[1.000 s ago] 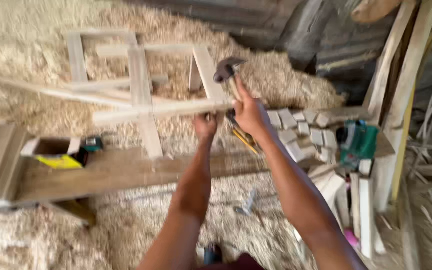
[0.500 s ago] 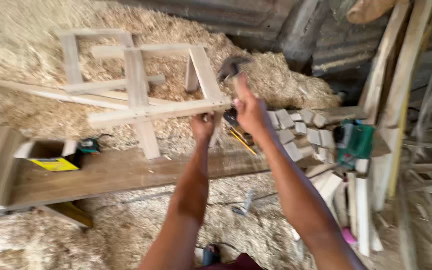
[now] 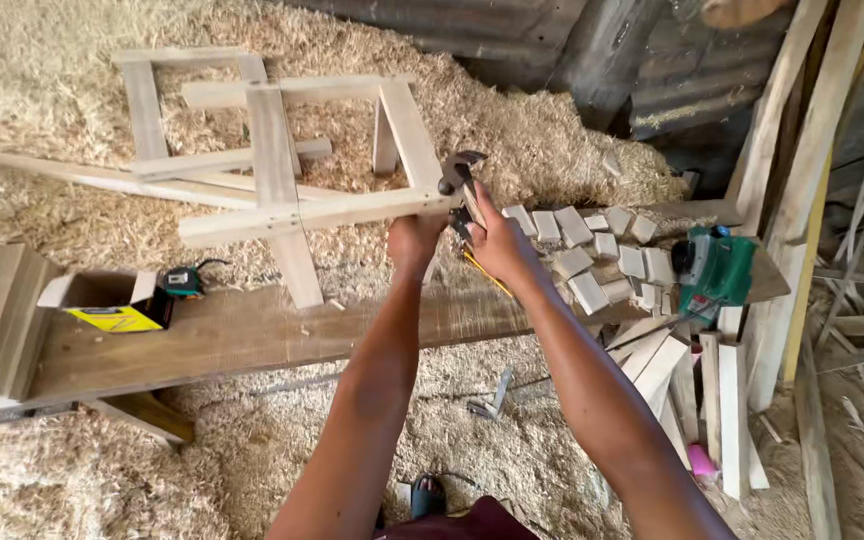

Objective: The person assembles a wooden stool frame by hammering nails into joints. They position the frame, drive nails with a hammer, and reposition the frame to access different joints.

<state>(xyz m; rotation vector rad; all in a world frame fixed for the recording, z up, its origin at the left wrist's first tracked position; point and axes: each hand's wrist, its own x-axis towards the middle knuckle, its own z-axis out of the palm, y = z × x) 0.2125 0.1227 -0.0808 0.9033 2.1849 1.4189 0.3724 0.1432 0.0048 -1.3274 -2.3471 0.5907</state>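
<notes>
Hammer held at the joint of a wooden frame, both hands engaged.

The right hand (image 3: 500,240) kept a closed grip on the handle of a claw hammer (image 3: 460,180), its dark head raised just above the frame's near rail. The left hand (image 3: 414,240) was closed on the end of that rail, steadying the wooden frame (image 3: 277,190), which rested partly on the plank desk (image 3: 252,335) and partly over the wood shavings (image 3: 42,120). Small wooden blocks (image 3: 592,255) lay just right of the hands, with a green power tool (image 3: 717,270) beyond. A yellow-and-black box (image 3: 117,305) sat on the desk's left end.
</notes>
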